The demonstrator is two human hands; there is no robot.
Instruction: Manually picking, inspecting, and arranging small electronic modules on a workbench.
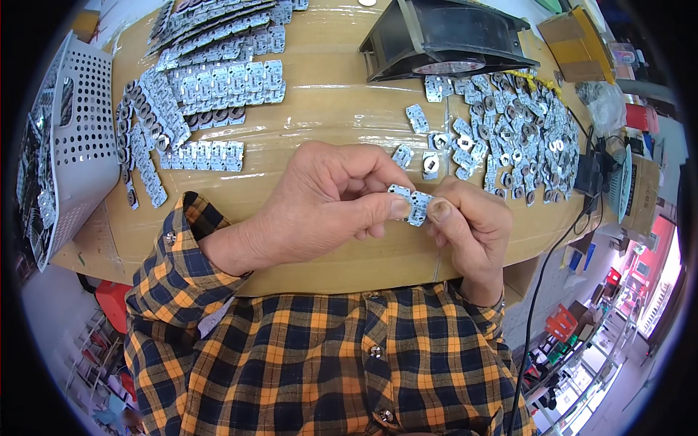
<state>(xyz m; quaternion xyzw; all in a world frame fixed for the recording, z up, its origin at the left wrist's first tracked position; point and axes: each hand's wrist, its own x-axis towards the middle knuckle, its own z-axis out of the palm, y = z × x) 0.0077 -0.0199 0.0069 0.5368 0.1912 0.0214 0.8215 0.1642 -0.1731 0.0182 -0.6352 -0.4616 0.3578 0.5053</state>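
Both hands meet over the near edge of a cardboard-covered table (327, 116). My left hand (320, 203) and my right hand (469, 225) pinch a small silver-white circuit board piece (411, 203) between thumbs and fingers, one at each end. A loose heap of the same small boards (520, 138) lies just beyond my right hand. Neat joined strips of boards (218, 83) lie in rows beyond my left hand. Both sleeves are orange-and-navy plaid.
A white perforated plastic basket (76, 138) holding more boards stands at the left table edge. A black fan housing (447, 36) sits at the back centre. Cardboard boxes (578, 43) and a black cable (542, 276) are at the right.
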